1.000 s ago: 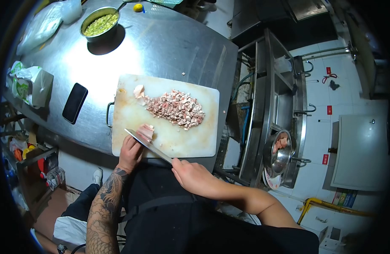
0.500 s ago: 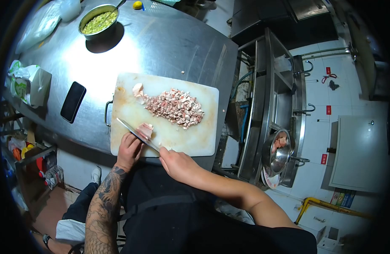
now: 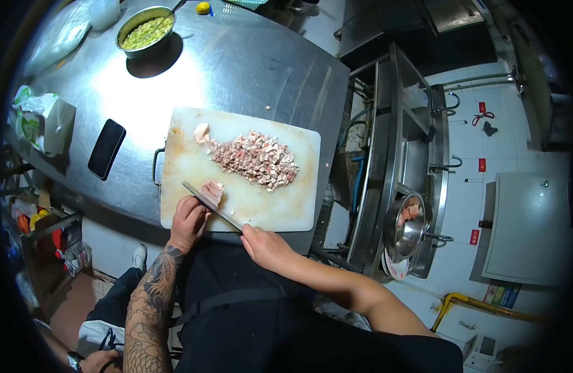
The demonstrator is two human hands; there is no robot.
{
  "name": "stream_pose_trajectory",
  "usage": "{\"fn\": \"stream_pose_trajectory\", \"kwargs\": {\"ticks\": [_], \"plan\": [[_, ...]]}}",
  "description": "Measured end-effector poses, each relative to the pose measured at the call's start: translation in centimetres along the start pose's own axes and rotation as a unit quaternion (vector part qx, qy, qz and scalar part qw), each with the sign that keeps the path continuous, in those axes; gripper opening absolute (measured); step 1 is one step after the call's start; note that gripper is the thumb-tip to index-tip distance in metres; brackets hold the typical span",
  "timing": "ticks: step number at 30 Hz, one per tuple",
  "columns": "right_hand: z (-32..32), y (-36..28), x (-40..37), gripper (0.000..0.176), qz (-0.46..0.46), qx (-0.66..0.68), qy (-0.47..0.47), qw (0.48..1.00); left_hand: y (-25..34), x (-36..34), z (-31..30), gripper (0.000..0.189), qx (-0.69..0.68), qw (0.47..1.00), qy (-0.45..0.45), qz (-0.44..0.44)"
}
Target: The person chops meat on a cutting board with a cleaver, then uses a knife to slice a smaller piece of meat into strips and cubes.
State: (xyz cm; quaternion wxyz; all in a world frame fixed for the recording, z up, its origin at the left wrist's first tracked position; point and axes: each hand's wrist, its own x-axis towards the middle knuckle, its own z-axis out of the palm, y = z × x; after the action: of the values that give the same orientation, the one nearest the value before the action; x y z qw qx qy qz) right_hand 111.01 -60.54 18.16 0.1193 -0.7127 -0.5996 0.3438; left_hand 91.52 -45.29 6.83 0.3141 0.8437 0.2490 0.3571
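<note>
My right hand (image 3: 266, 247) is wrapped round the handle of a kitchen knife (image 3: 215, 210), its blade slanting up and left over the near side of the white cutting board (image 3: 299, 208). Just left of the blade, my left hand (image 3: 188, 221) has its fingers curled and bunched on a piece of meat that is mostly hidden by them. Cut strips of pale pink meat (image 3: 212, 192) lie against the blade's far side. Farther up the board is a heap of diced meat (image 3: 256, 160), with a whitish lump (image 3: 201, 131) at its left end.
A black phone (image 3: 107, 150) and a paper bag (image 3: 58, 127) lie left on the steel table (image 3: 237, 74). A metal bowl of chopped green food (image 3: 145, 32) stands at the back. Right of the table, a steel bowl with meat (image 3: 409, 225) sits at the sink. Another person's hand (image 3: 100, 360) shows lower left.
My right hand and the knife have shifted slightly right, the blade tip with them. My left hand has barely moved. The other person's hand has moved inward at the lower left.
</note>
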Motion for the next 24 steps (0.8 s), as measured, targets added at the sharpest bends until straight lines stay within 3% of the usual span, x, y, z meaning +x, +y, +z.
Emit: {"fn": "stream_pose_trajectory", "kwargs": {"ticks": [4, 9, 11, 14, 21, 24], "plan": [[-0.5, -0.9, 0.5, 0.020, 0.010, -0.003, -0.007, 1.000, -0.2, -0.6, 0.0, 0.031, -0.010, 0.999, -0.023, -0.030], [-5.9, -5.4, -2.2, 0.020, 0.030, -0.020, -0.041, 0.999, 0.0, -0.3, -0.1, 0.032, 0.013, 1.000, -0.020, -0.005], [-7.5, -6.8, -2.8, 0.021, 0.086, -0.031, -0.106, 0.990, 0.0, -0.3, -0.2, 0.034, 0.025, 0.999, -0.030, -0.005], [-7.9, -7.2, -2.9, 0.021, 0.103, -0.032, -0.118, 0.987, -0.2, -0.6, -0.1, 0.039, 0.019, 0.999, -0.038, 0.000], [-5.3, -6.1, -0.9, 0.020, 0.083, -0.026, -0.096, 0.992, 0.1, -0.2, -0.4, 0.036, 0.014, 0.999, -0.030, 0.000], [-4.8, -5.6, 0.1, 0.020, 0.033, -0.004, -0.064, 0.997, 0.1, 0.0, -0.1, 0.035, 0.003, 0.999, -0.036, -0.003]]}}
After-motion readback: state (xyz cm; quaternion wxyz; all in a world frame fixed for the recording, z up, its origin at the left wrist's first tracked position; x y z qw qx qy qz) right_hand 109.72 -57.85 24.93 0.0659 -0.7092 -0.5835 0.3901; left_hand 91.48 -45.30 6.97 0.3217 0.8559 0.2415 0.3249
